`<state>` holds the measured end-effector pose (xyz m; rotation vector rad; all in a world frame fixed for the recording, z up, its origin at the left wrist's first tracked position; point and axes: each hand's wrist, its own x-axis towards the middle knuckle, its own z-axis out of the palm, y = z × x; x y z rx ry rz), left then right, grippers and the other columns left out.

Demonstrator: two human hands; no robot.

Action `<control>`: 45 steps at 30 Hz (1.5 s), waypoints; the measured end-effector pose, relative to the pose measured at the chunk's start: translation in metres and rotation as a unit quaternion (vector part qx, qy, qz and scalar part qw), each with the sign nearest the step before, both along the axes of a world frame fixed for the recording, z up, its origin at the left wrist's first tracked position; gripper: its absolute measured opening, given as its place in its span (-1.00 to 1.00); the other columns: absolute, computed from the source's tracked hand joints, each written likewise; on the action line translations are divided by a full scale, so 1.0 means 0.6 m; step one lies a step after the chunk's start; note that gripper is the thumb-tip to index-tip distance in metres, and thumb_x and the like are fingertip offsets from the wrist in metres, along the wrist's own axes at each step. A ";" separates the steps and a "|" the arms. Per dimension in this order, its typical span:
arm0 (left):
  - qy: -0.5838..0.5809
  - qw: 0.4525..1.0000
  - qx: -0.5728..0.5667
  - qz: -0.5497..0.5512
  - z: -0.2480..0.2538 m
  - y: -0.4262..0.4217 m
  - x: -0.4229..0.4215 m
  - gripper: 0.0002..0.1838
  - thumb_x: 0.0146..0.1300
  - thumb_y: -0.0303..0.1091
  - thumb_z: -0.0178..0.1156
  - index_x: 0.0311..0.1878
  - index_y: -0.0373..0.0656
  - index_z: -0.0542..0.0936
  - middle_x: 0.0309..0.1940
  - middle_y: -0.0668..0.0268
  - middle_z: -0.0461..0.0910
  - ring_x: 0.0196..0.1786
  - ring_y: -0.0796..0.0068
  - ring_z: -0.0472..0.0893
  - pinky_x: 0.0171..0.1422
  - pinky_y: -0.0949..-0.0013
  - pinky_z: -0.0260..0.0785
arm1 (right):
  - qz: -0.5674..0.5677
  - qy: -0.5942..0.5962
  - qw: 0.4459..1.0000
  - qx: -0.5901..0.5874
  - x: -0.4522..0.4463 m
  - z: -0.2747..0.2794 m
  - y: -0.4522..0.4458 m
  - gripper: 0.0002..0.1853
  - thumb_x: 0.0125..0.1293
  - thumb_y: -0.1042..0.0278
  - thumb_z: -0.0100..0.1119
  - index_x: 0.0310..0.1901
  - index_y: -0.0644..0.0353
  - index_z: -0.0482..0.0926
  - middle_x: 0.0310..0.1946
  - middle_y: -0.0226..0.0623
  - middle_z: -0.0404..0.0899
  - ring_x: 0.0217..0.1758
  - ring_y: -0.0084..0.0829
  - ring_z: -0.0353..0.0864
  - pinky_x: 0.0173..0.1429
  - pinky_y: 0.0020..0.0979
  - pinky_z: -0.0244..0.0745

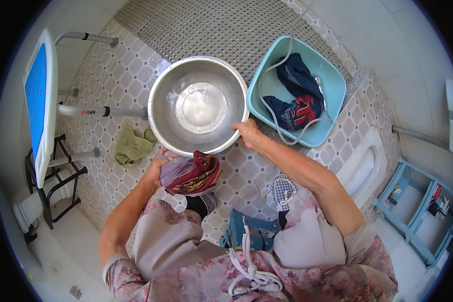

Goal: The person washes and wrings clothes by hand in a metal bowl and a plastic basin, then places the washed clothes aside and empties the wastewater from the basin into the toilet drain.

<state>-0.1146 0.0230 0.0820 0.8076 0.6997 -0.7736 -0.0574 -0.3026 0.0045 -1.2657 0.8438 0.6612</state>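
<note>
Right now, your left hand (154, 172) grips the maroon-and-mauve cloth (199, 173) by the near rim of the steel basin (166, 113), while your right hand (248, 133) pinches its right edge. A turquoise tub (314, 60) holding dark clothing (296, 78) stands beside it; a green rag (131, 147) lies on the floor (246, 168).

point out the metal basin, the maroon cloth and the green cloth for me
metal basin (167, 120): head view, left part of its inner wall
maroon cloth (195, 176): head view, middle of its bunched folds
green cloth (131, 147): head view, middle of its crumpled surface
</note>
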 end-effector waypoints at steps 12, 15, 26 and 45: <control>-0.123 0.982 0.133 -0.052 0.133 0.042 0.010 -0.30 -0.15 -0.58 0.07 0.23 -0.23 0.42 -0.09 0.22 0.53 -0.26 0.36 0.62 -0.18 0.33 0.52 | 0.012 -0.032 0.985 0.171 0.021 0.088 -0.004 -0.61 0.03 0.52 0.27 -0.03 0.38 0.58 -0.22 -0.19 0.60 -0.22 -0.33 0.60 -0.13 -0.30 0.55; -0.155 0.979 0.124 -0.047 0.164 0.024 0.027 -0.33 -0.19 -0.54 0.09 0.17 -0.24 0.47 -0.26 0.31 0.46 -0.30 0.35 0.58 -0.22 0.33 0.48 | -0.013 -0.045 0.978 0.203 0.012 0.110 -0.018 -0.56 0.07 0.51 0.26 0.04 0.36 0.53 -0.13 -0.20 0.58 -0.12 -0.32 0.60 -0.02 -0.26 0.58; -0.180 0.974 0.105 -0.091 0.204 -0.040 0.063 -0.27 -0.29 -0.52 0.09 0.18 -0.24 0.48 -0.25 0.25 0.53 -0.38 0.41 0.54 -0.27 0.40 0.43 | -0.070 -0.029 0.976 0.205 -0.026 0.154 -0.071 -0.49 0.07 0.56 0.23 0.14 0.29 0.49 -0.07 -0.24 0.58 -0.03 -0.30 0.59 0.05 -0.26 0.59; -0.249 0.963 0.058 -0.082 0.228 -0.067 0.097 -0.56 -0.22 -0.52 0.12 -0.11 -0.20 0.50 -0.18 0.06 0.56 -0.43 0.45 0.51 -0.29 0.42 0.40 | -0.124 0.013 0.915 0.383 -0.048 0.149 -0.095 -0.67 0.12 0.55 0.27 -0.03 0.26 0.57 -0.12 -0.27 0.65 -0.04 -0.34 0.65 0.21 -0.32 0.56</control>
